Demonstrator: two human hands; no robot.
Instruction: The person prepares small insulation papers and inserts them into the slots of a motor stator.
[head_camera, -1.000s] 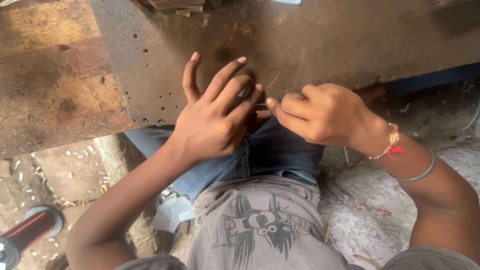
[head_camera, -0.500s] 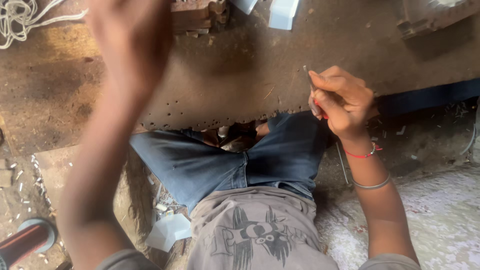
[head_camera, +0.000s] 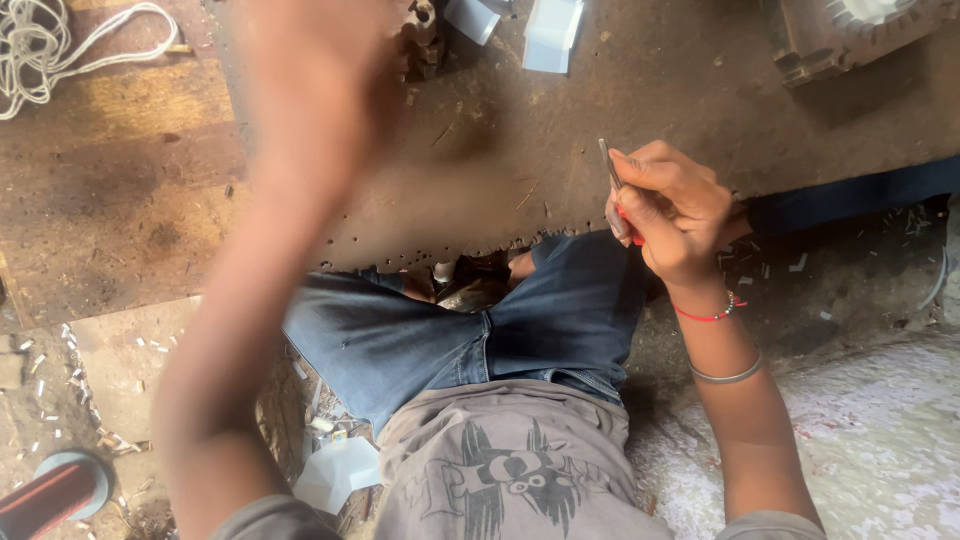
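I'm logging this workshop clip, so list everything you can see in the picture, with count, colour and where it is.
Metal work plate: one, dark rusty brown, across the top, its edge over the lap.
Thin tool: one, grey metal with a bit of red low down, pinched in the right hand.
Cord bundle: one, white, top left corner.
White pieces: two, on the plate at top centre.
Toothed metal part: one, grey-brown, top right corner.
Spool: one, reddish winding with a pale blue end, bottom left.
Bracelets: two, red thread and silver band, right wrist.
Left hand: raised, blurred, grip unclear.
Right hand: closed on the tool.
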